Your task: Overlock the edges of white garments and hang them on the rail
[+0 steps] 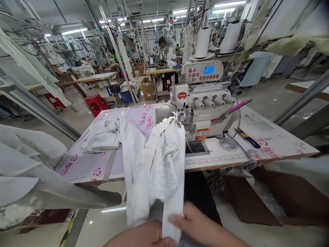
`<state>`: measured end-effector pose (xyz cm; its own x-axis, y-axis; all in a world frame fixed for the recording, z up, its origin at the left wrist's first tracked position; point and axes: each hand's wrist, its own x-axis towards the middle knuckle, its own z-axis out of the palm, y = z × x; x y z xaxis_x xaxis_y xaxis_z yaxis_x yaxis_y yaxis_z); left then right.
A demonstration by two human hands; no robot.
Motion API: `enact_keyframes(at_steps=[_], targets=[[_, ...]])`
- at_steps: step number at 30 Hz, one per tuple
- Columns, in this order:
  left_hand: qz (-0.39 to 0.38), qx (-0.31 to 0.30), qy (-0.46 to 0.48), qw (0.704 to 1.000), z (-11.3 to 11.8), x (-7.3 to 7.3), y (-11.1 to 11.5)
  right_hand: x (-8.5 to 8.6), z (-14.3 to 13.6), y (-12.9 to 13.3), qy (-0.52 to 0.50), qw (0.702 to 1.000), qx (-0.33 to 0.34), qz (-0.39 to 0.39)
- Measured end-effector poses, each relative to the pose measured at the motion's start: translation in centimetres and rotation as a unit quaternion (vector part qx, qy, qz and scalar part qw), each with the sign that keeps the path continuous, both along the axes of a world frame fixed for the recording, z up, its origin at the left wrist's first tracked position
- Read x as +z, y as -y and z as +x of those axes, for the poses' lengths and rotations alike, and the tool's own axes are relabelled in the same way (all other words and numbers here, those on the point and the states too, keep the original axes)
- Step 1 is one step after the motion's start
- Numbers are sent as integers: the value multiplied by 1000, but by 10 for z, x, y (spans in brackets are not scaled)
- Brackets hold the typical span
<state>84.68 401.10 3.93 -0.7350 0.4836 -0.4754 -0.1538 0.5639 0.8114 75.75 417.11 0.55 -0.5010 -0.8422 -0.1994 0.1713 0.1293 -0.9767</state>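
Observation:
A white garment (164, 168) hangs over the front edge of the sewing table, its upper end under the presser foot of a white overlock sewing machine (191, 116). A long white fabric strip (172, 216) runs down its right side toward me. At the bottom of the view my right hand (192, 221) is closed on this strip, thumb on top and fingers behind. My left hand (147, 233) grips the lower part of the garment beside the strip; its fingers are slightly blurred. More white cloth (102, 135) lies bunched on the table to the left.
Thread snips (248, 138) and a clear round spool (228, 143) lie right of the machine. White thread cones (203, 43) stand behind it. Draped white fabric (23, 161) hangs at the left. An open cardboard box (290, 195) is below right. Another person (169, 53) sits farther back.

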Motion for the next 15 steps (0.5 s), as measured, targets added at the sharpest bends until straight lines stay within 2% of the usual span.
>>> enact_keyframes(at_steps=[2, 4, 6, 7, 8, 10, 12, 13, 15], targets=[[58, -18, 10, 998, 2, -5, -1, -10, 24, -8, 15, 1000, -3, 2], [89, -37, 7, 995, -5, -2, -2, -13, 29, -11, 16, 1000, -6, 0], [52, -56, 1, 997, -17, 4, -3, -10, 24, -13, 11, 1000, -19, -6], [17, -38, -10, 999, -24, 6, -3, -7, 20, -15, 10, 999, -32, -13], [-19, 7, -31, 999, -34, 8, -2, -3, 18, -17, 9, 999, -42, -20], [-83, 163, -95, 979, -57, 9, -2, 4, 20, -24, 12, 998, -57, -23], [-133, 333, -155, 921, -83, 8, 1, 7, 28, -31, 34, 998, -60, -5], [-158, 387, -194, 887, -95, 7, 3, 7, 32, -34, 47, 997, -67, 10], [-197, 422, -293, 835, -112, 6, 11, 5, 40, -36, 63, 992, -94, 46]])
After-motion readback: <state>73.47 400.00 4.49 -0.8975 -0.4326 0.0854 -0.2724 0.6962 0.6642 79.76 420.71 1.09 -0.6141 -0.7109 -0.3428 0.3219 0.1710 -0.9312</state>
